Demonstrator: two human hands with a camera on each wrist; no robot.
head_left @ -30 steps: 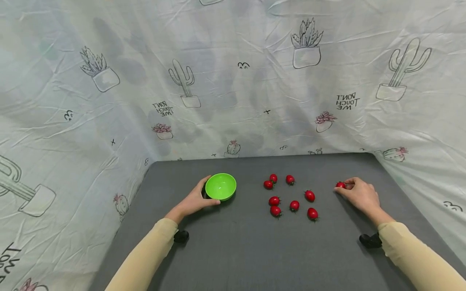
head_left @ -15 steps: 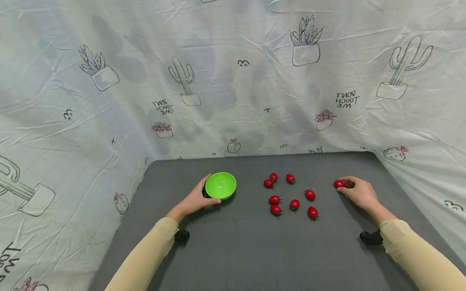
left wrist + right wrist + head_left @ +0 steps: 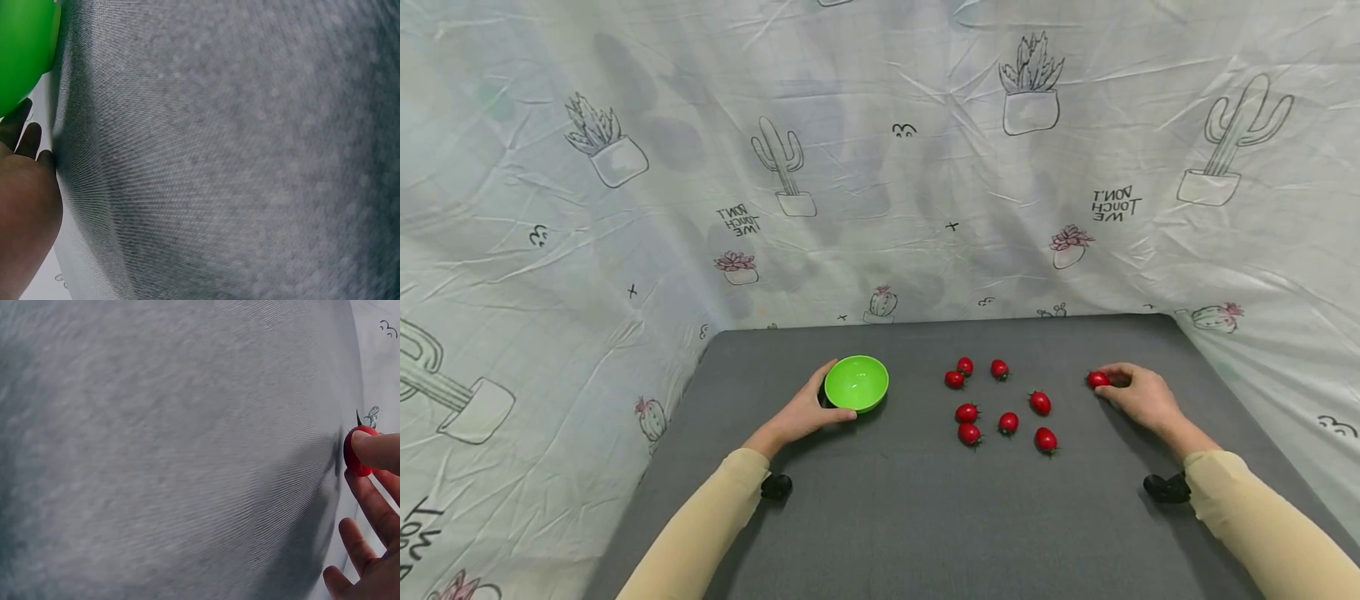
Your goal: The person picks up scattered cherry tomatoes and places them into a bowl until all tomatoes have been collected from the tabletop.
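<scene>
My left hand (image 3: pixel 801 410) holds a small bright green bowl (image 3: pixel 856 385) by its left side, thumb at the near side and fingers at the far side. In the left wrist view the fingertips (image 3: pixel 24 111) meet the bowl's (image 3: pixel 25 53) outer wall. On the right, my right hand (image 3: pixel 1142 400) pinches a red cherry tomato (image 3: pixel 1097 379) between thumb and fingers. The right wrist view shows the thumb across this tomato (image 3: pixel 351 453), its green stem tip sticking up, very near the table surface; whether it touches is unclear.
Several more cherry tomatoes (image 3: pixel 1008 423) lie scattered on the grey table (image 3: pixel 895 517) between the bowl and my right hand. A white cloth (image 3: pixel 850 167) printed with cactus drawings hangs behind the table and along both sides.
The pinched tomato has shifted slightly left and shows more clearly between the right thumb and fingers. My left hand and the bowl stay in place; the head view has shifted a little.
</scene>
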